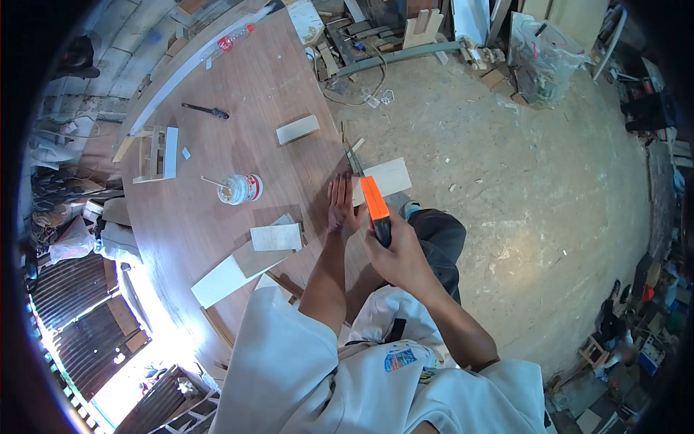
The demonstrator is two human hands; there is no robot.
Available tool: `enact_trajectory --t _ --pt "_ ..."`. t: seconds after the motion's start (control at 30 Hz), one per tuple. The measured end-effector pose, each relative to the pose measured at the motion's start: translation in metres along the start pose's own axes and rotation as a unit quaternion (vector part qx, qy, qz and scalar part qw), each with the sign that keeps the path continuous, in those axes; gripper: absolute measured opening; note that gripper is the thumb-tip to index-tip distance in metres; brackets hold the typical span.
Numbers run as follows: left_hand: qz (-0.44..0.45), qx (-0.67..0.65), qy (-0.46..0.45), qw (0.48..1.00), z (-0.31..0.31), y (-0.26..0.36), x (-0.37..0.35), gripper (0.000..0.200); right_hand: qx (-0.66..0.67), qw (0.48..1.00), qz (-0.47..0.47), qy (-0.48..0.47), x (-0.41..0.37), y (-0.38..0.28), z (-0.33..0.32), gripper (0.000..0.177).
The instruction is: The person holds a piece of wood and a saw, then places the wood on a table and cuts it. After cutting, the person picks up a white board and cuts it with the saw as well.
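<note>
evidently for control, a right hand closes its fingers snugly around an orange-and-black saw at the frame's centre. the left hand lies flat just beside it, fingers extended and clasping nothing, apparently to steady a pale board. the board juts past the right edge of the bench, presumably giving the blade clearance. a jar stands at centre left of the frame.

White glare lower left; edges curve into black.
</note>
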State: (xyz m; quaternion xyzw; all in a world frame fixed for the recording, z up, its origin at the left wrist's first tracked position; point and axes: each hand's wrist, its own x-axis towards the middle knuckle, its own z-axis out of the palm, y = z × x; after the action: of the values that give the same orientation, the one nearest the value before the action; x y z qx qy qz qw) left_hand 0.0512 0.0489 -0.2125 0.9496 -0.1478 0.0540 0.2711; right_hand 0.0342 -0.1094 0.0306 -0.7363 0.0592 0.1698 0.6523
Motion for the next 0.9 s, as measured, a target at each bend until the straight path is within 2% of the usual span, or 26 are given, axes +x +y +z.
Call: enact_trajectory --t 0.17,0.27,0.33,0.4,0.47,0.53,0.6,0.73,0.9 --pt "-0.01 -0.005 -0.044 0.999 0.002 -0.001 0.002 0.087 0.012 1.0 -0.018 0.009 -0.007 -0.012 0.002 0.01" --pt "-0.009 -0.013 -0.032 0.999 0.006 -0.005 -0.003 0.088 0.014 1.0 -0.009 0.021 0.012 0.021 0.006 0.011" --pt "-0.007 0.036 -0.04 0.999 0.016 -0.014 -0.001 0.088 0.013 0.999 -0.005 0.032 0.035 0.03 -0.002 0.012" --pt "-0.008 0.042 -0.047 0.998 0.009 -0.01 -0.002 0.088 0.104 0.99 0.09 -0.029 0.045 0.017 -0.01 0.013" --pt "0.002 0.031 -0.046 0.998 0.005 -0.005 0.002 0.088 0.206 0.964 0.143 -0.09 0.07 -0.005 -0.021 0.015" --pt "-0.009 0.038 -0.054 0.998 0.008 -0.005 0.001 0.088 0.271 0.938 0.18 -0.123 0.101 -0.026 -0.025 0.016" --pt "-0.012 0.048 -0.04 0.998 0.008 -0.003 0.001 0.086 0.32 0.924 0.166 -0.126 0.14 -0.023 -0.017 0.017" --pt "-0.03 0.045 -0.054 0.997 0.004 0.0 0.004 0.087 0.3 0.933 0.165 -0.114 0.181 -0.028 0.002 0.017" --pt "-0.02 0.051 -0.042 0.998 0.008 -0.003 0.003 0.089 0.254 0.942 0.189 -0.109 0.185 -0.037 0.011 0.017"
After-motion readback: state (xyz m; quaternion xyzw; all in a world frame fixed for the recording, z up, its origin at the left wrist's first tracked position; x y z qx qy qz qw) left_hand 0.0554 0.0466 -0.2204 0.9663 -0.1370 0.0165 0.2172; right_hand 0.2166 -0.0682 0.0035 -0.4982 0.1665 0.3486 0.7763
